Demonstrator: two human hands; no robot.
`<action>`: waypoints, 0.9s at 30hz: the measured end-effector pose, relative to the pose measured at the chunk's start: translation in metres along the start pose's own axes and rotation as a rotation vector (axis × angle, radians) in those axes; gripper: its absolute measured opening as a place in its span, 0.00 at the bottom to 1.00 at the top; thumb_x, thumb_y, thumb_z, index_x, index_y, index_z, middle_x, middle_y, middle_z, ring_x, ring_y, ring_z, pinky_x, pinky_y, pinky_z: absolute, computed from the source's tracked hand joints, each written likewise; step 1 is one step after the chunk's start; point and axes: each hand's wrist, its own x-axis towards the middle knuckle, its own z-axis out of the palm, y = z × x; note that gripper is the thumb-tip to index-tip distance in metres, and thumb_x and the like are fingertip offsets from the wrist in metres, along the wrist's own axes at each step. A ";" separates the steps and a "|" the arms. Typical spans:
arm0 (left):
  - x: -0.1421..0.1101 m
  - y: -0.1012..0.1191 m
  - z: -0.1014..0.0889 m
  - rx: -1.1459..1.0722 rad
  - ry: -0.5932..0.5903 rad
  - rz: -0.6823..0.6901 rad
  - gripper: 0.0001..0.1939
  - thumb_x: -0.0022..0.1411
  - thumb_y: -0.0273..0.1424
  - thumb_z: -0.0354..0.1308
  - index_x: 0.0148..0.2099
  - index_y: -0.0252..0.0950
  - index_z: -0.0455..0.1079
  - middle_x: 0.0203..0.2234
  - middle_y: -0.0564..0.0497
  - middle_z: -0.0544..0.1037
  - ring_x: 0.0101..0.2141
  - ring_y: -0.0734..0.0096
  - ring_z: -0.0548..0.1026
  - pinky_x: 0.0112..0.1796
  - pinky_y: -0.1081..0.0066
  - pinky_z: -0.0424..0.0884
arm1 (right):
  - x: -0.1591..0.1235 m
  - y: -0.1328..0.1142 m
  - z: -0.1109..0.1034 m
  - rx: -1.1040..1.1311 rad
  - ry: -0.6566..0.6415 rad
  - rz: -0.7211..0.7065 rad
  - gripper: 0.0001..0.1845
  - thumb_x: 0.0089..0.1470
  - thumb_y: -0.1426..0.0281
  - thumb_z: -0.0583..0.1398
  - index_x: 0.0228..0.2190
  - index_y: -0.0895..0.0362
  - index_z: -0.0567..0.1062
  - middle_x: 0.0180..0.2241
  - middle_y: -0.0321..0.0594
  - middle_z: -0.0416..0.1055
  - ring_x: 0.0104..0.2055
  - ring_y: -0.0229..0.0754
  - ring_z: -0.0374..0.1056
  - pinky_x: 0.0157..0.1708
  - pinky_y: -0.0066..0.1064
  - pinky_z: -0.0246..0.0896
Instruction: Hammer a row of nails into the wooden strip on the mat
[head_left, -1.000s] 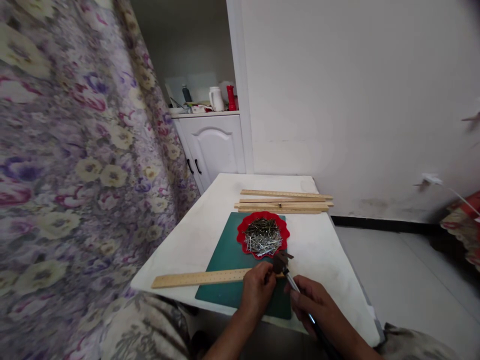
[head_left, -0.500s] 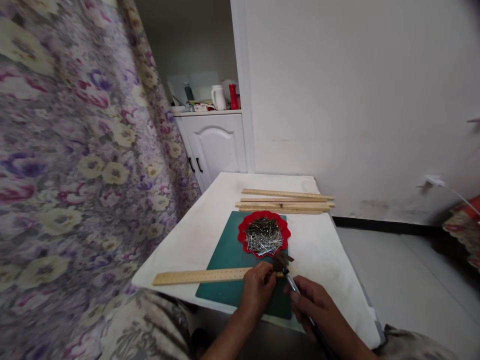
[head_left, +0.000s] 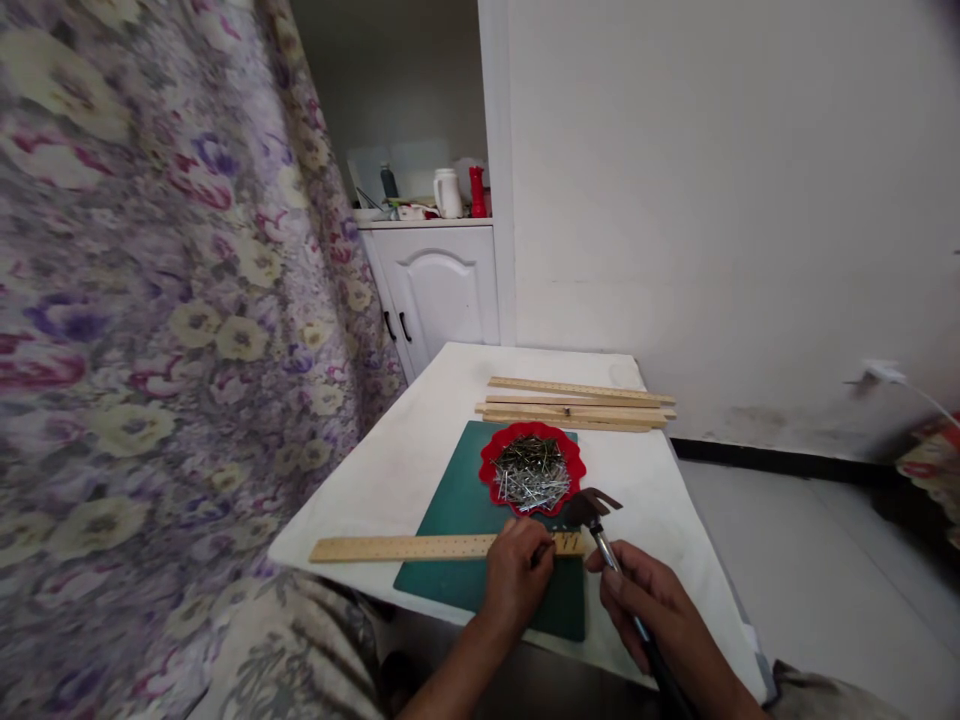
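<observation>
A long wooden ruler strip [head_left: 405, 547] lies across the front of a green cutting mat [head_left: 457, 510] on a white table [head_left: 420, 440]. My left hand [head_left: 517, 575] rests on the strip near its right end, fingers pinched together on something too small to name. My right hand [head_left: 660, 615] is closed round the handle of a claw hammer [head_left: 592, 510], whose head hangs just above the strip's right end. A red scalloped dish [head_left: 533, 468] full of small metal nails sits on the mat just behind.
Several more wooden strips [head_left: 577, 403] lie stacked at the table's far edge. A flowered curtain [head_left: 150, 330] hangs close on the left. A white cabinet [head_left: 442, 285] with bottles stands behind, and a white wall is on the right. Grey floor lies right of the table.
The hammer head has risen and shifted a little right, off the strip. My left hand stays pinched at the same spot. The camera view has drifted slightly.
</observation>
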 end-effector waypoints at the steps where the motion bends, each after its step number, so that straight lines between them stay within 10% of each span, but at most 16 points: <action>1: 0.000 0.000 -0.001 0.030 0.004 0.011 0.06 0.55 0.23 0.54 0.28 0.36 0.69 0.28 0.51 0.74 0.33 0.69 0.70 0.36 0.71 0.62 | 0.000 -0.001 -0.001 0.003 0.011 -0.005 0.16 0.55 0.56 0.57 0.34 0.57 0.65 0.17 0.24 0.58 0.10 0.25 0.46 0.10 0.19 0.35; 27: 0.005 0.012 0.020 0.211 -0.065 -0.052 0.07 0.57 0.22 0.52 0.30 0.37 0.68 0.32 0.52 0.74 0.35 0.69 0.70 0.35 0.69 0.57 | -0.006 -0.003 -0.006 0.020 -0.017 0.092 0.19 0.53 0.54 0.58 0.34 0.58 0.67 0.16 0.26 0.60 0.10 0.26 0.47 0.10 0.21 0.36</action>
